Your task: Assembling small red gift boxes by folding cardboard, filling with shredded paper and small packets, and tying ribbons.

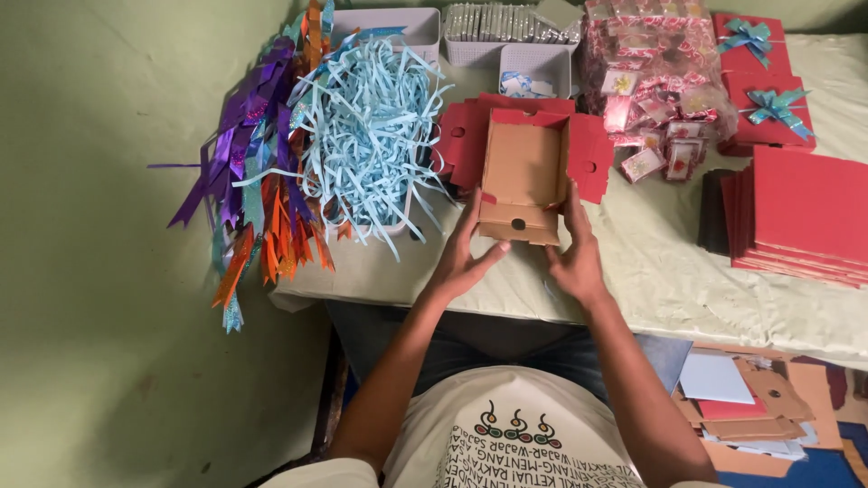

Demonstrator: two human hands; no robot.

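Cardboard box (524, 176), red outside, brown inside, sat open-topped on worktop (651, 271) straight ahead of person, long axis running away from body. Left hand (466, 253) gripped near-left corner, fingers closed on wall; right hand (571, 253) gripped near-right corner likewise. Both equally near. Blue paper shreds (366, 136) just left of box, ribbons (262, 172) beyond; flat red boxes (800, 212) stacked well right. Pale cloth covered worktop; green wall at left.

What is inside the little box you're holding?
Nothing shows inside the box: just its bare brown cardboard floor and walls. The left hand and right hand grip its near end, hiding what lies under it.
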